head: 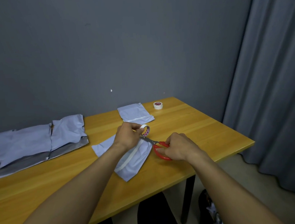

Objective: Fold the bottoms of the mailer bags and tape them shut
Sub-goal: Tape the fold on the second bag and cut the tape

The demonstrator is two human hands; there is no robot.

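The left hand hides the blade tips of the scissors and part of the tape roll — its red print too small to read. The mailer bags at the tabletop's left edge are cut off.

Red-handled scissors — white mailer

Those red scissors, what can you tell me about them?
The scissors have red, plastic-looking loop handles and short grey metal blades. The right hand grips the handles. The blades point toward the tape roll that the left hand holds, over the white mailer bag.
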